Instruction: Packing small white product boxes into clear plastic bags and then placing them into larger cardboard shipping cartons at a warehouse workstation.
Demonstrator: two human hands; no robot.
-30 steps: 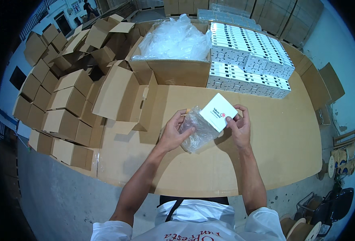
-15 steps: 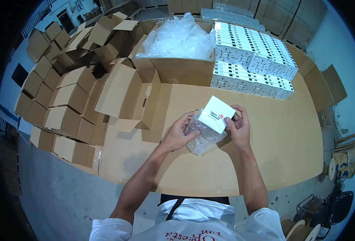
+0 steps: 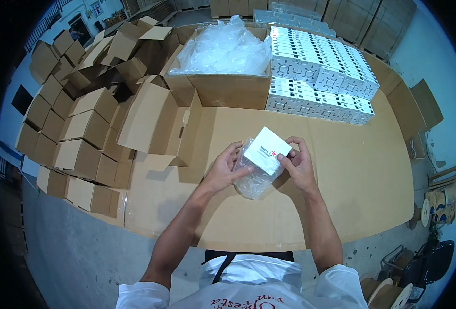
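Observation:
A small white box [image 3: 269,149] sits partly inside a clear plastic bag [image 3: 253,177], held above the cardboard-covered table [image 3: 341,206]. My left hand [image 3: 222,170] grips the bag's left side and mouth. My right hand [image 3: 297,162] holds the box's right edge, thumb pressed on it. Only the box's lower corner is in the bag; its upper part sticks out.
An open carton of clear plastic bags [image 3: 222,51] stands at the back centre. Stacked white boxes [image 3: 320,72] fill the back right. An open empty carton [image 3: 161,123] lies left of my hands, with several folded cartons [image 3: 73,129] piled further left. Cable reels [image 3: 434,206] sit on the floor at right.
The box and bag stay between both hands in much the same place; the box has tilted slightly and sits a little deeper in the bag.

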